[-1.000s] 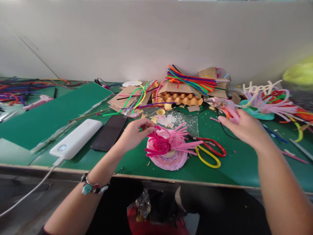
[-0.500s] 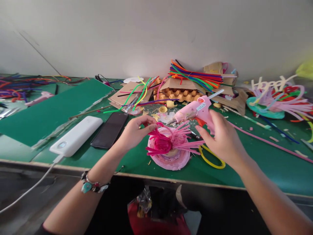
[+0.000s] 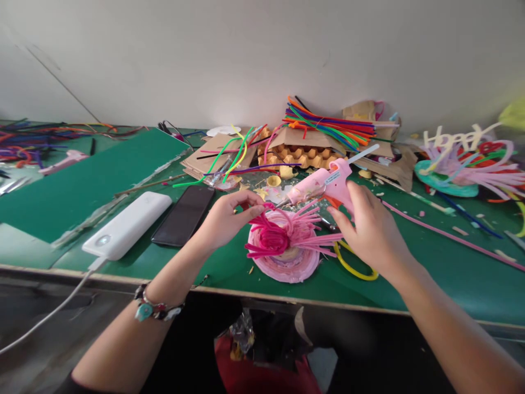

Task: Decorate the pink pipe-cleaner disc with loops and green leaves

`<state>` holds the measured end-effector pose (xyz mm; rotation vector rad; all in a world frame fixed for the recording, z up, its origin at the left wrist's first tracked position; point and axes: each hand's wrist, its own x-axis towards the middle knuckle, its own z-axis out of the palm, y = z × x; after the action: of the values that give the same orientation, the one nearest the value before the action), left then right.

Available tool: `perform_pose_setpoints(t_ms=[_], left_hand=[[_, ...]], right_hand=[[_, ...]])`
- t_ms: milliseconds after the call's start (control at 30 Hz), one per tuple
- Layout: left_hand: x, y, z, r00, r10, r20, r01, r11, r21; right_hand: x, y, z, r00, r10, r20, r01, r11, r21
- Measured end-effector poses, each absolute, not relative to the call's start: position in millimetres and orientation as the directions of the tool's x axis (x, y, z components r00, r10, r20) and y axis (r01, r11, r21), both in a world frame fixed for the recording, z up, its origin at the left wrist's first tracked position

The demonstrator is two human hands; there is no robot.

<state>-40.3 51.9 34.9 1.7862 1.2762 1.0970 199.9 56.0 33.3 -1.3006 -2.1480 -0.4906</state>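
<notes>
In my right hand [image 3: 369,224] is a pink hot glue gun [image 3: 307,187], with a white glue stick [image 3: 365,156] poking out of its back end. The nozzle points left and down, close to my left fingertips; whether it touches anything I cannot tell. My left hand [image 3: 232,216] pinches a dark pink pipe cleaner [image 3: 268,208] at the upper edge of a pink craft piece. That round pink base [image 3: 283,271] lies on the table and carries a coiled dark pink rosette [image 3: 273,239] and fanned light pink pipe cleaners [image 3: 315,241].
A black phone [image 3: 184,216] and a white power bank [image 3: 129,224] with a cable lie left. Behind are an egg carton [image 3: 303,154], bundled pipe cleaners [image 3: 328,125] and cardboard [image 3: 223,156]. A yellow loop [image 3: 356,268] lies right; a decorated turquoise disc [image 3: 447,180] stands farther right.
The glue gun has shifted slightly left and down, bringing its nozzle nearer my left fingertips. My left hand keeps its pinch at nearly the same spot.
</notes>
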Motion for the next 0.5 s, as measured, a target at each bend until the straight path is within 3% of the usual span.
perform_pose_setpoints(t_ms=[500], left_hand=[[-40.4, 50.7, 36.0, 0.168, 0.957, 0.237, 0.397, -0.286, 0.872]], right_hand=[[200.7, 56.4, 36.3, -0.344, 0.661, 0.667, 0.893, 0.449, 0.017]])
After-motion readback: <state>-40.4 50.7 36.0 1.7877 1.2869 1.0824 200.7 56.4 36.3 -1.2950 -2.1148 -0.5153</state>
